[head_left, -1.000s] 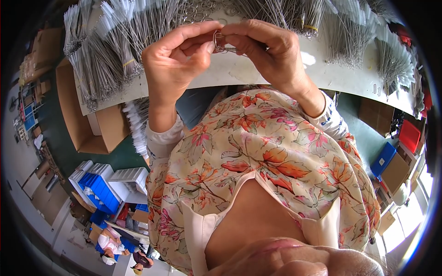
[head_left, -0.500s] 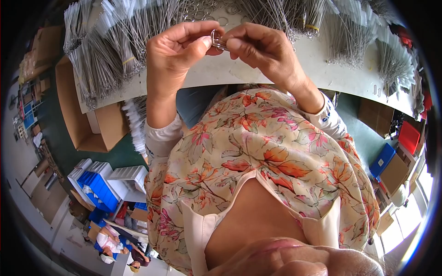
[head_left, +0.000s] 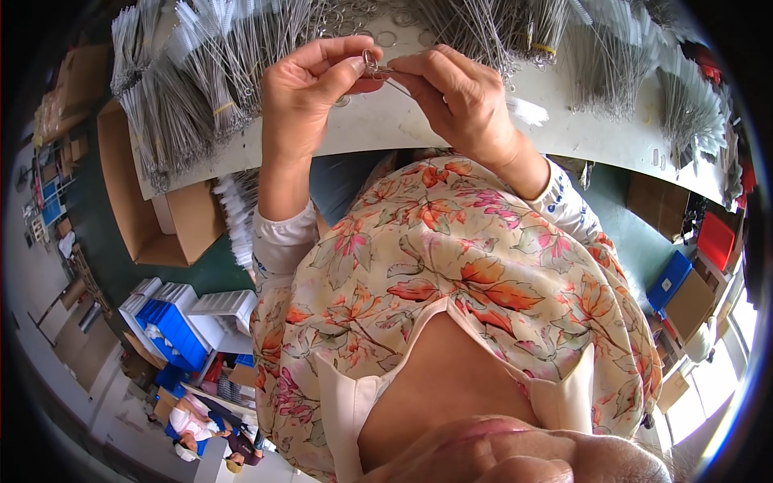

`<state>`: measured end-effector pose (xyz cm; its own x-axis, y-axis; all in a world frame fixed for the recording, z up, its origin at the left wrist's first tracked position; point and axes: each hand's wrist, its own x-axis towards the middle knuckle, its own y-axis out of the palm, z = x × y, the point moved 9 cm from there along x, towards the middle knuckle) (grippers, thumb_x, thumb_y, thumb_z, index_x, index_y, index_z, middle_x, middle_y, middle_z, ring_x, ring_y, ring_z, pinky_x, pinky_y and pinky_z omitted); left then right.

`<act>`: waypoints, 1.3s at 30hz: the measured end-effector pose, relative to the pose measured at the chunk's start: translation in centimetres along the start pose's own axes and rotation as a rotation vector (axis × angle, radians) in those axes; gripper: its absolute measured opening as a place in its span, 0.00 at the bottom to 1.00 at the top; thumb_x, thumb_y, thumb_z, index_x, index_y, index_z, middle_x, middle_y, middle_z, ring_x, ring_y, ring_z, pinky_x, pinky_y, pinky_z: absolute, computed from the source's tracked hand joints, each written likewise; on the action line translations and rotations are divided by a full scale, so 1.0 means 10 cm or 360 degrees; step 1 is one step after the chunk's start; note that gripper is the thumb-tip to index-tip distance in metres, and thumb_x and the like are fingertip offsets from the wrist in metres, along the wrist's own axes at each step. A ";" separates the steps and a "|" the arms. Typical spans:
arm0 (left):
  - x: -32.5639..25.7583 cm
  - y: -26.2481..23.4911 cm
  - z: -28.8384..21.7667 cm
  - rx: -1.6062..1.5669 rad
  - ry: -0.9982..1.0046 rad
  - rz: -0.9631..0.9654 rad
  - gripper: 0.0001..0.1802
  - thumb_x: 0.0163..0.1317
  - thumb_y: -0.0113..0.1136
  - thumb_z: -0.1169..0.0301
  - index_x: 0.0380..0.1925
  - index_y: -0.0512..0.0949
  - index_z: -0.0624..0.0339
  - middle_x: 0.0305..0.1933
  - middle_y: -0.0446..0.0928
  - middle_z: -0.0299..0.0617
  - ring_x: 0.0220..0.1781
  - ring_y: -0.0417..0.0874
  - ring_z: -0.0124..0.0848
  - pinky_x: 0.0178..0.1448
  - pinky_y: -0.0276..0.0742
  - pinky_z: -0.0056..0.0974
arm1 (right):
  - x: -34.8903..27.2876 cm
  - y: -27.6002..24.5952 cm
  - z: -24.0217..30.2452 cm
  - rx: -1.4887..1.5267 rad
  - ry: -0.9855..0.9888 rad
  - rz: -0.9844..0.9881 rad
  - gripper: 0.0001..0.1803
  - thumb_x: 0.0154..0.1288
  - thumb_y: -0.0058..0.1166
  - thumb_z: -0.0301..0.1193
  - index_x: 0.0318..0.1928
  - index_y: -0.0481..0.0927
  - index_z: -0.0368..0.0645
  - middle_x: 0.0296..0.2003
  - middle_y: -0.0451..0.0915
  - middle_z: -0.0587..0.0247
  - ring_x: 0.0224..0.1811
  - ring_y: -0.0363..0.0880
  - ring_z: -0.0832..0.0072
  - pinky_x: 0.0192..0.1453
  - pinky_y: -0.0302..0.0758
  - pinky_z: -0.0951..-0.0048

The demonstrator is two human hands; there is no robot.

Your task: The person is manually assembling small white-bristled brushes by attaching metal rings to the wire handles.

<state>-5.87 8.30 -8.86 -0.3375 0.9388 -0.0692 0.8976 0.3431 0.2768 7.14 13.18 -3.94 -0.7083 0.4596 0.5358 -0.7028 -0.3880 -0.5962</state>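
Cardboard box (head_left: pixel 153 217) & blue bins (head_left: pixel 173 330) on floor, red bin (head_left: pixel 717 241) rt.

Bright daylight, sharp centre, fisheye-bent edges

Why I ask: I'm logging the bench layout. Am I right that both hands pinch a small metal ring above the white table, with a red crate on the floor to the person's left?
Not quite. The head view shows the left hand and right hand pinching the small metal ring above the white table, but the crate on the person's left is blue, not red.
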 end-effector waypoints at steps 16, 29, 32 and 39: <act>-0.17 0.22 -0.19 0.0537 0.0639 0.0020 0.15 0.52 0.56 0.87 0.41 0.77 0.72 0.42 0.79 0.45 0.41 0.81 0.28 0.46 0.79 0.28 | 0.03 -0.11 -0.10 0.0478 0.0302 -0.0035 0.06 0.57 0.54 0.23 0.37 0.78 0.38 0.28 0.79 0.57 0.30 0.80 0.64 0.32 0.76 0.72; -0.25 0.34 -0.32 0.0543 0.0696 0.0030 0.14 0.52 0.55 0.87 0.42 0.76 0.73 0.42 0.79 0.47 0.40 0.81 0.29 0.46 0.79 0.29 | -0.03 -0.16 -0.11 0.0715 0.0529 -0.0070 0.07 0.54 0.55 0.20 0.36 0.78 0.39 0.28 0.80 0.59 0.29 0.81 0.66 0.31 0.78 0.73; -0.22 0.29 -0.28 0.0534 0.0662 0.0046 0.14 0.52 0.55 0.87 0.42 0.76 0.73 0.42 0.78 0.47 0.40 0.81 0.29 0.46 0.79 0.29 | 0.01 -0.17 -0.04 0.0571 0.0374 -0.0041 0.09 0.53 0.55 0.20 0.36 0.79 0.41 0.28 0.80 0.60 0.29 0.81 0.66 0.30 0.77 0.73; -0.14 0.24 -0.21 0.0353 0.0433 0.0046 0.14 0.54 0.56 0.85 0.42 0.76 0.72 0.40 0.79 0.46 0.39 0.81 0.27 0.45 0.79 0.29 | -0.06 -0.12 0.07 0.0145 -0.0105 -0.0019 0.17 0.47 0.56 0.18 0.40 0.80 0.44 0.26 0.76 0.63 0.27 0.78 0.65 0.29 0.76 0.69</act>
<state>-3.84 7.70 -6.07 -0.3474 0.9157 0.2018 0.9376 0.3430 0.0579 8.36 12.80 -3.07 -0.7005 0.4124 0.5825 -0.7123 -0.4551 -0.5343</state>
